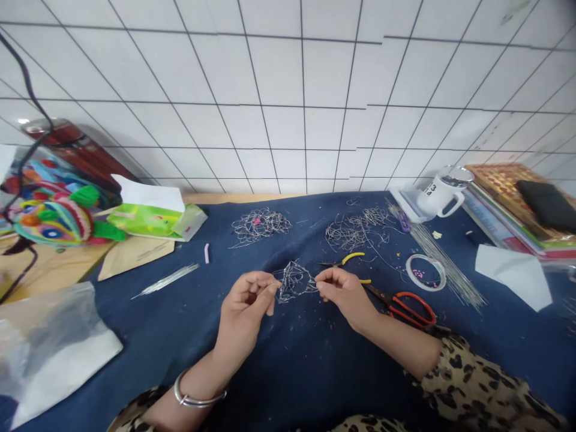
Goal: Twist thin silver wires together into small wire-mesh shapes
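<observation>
Between my two hands is a small openwork shape of bent silvery wire (294, 281), held just above the dark blue cloth (288, 372). My left hand (249, 300) pinches its left side between thumb and fingertips. On the other side, my right hand (344, 295) is closed with thumb and forefinger at the shape's right end. Yellow-handled pliers (353, 257) lie behind my right hand, partly hidden by it. Beside my right wrist rest scissors with orange-red handles (411, 309); their blades are partly covered.
Two tangled wire heaps (261, 227) lie farther back. At right are a round dish with pink beads (425, 273), long straight wires (443, 264), a white mug (443, 195) and stacked books (508, 210). Thin wires (168, 279), a green packet (148, 219) and a plastic bag (58, 348) lie left.
</observation>
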`<state>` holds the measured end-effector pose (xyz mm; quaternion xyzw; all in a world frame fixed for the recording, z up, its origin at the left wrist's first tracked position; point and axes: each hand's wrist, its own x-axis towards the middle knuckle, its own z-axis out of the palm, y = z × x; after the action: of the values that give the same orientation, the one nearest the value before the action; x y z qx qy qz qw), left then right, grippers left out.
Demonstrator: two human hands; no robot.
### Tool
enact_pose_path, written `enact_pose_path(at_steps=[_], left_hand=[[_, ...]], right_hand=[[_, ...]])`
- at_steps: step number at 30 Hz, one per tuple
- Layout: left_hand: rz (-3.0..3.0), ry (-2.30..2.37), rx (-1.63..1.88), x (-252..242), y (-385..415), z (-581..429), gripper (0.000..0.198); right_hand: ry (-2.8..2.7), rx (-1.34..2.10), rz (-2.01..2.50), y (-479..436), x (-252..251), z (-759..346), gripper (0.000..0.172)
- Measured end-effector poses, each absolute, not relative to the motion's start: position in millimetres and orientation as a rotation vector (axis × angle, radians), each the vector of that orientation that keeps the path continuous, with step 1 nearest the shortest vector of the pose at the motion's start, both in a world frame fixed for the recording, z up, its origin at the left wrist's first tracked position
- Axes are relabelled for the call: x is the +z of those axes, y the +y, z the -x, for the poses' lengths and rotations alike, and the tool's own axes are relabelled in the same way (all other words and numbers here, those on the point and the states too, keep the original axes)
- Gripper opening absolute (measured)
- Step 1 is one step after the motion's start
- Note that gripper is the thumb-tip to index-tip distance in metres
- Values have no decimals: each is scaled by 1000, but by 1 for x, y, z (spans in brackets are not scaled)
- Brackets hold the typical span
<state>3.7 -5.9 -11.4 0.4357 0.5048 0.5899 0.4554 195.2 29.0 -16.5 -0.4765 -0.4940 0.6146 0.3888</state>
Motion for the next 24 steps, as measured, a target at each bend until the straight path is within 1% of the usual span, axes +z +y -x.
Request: enact_pose_path(at_steps=[4,10,14,18,21,24], left_hand=[[-1038,1235,1481,-9,-5,-4,9],[-946,1191,1494,-7,-4,-5,8],[-923,1185,1489,-6,-5,-5,8],[-923,1164,1483,-7,-6,-6,8],[-919,1153,1475,-7,-7,-8,7],[-913,1146,1473,-6,-7,-8,8]], right_hand=[[-1329,1510,1272,32,-20,-197,10],[-1371,1556,1277,32,-20,-198,15],[-1472,1540,1239,30,-18,-197,15],[-1575,1443,1224,27,-21,-194,14],[-1611,1339,1266,27,-26,-193,17],[-1633,1312,1291,27,-29,-193,19]])
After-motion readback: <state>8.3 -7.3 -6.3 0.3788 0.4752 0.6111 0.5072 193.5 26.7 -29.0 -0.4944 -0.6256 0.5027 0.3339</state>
